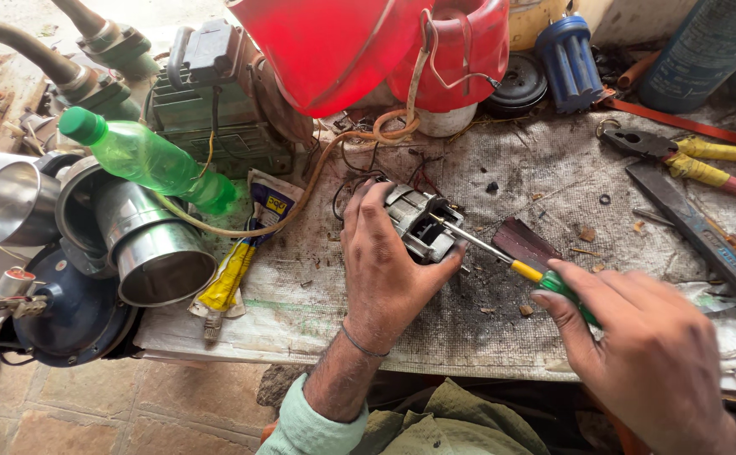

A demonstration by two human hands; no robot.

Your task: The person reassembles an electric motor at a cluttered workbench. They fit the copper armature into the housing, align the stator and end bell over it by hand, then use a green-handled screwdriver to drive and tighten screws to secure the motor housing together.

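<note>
grey metal, the small motor (419,223) sits on the cloth-covered table (545,168), gripped by the left hand (385,270). the right hand (646,354) is closed around a green-handled screwdriver (511,261), its tip inside the housing. a screw looks in work; steady pressure seems needed.

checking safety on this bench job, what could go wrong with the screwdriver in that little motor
1. The left hand grips the small motor right beside the screwdriver tip; a slip could jab the fingers.
2. Thin wires trail from the motor, so the shaft might snag or nick them.
3. The right hand holds the handle far back, which may let the tip wander.
</note>
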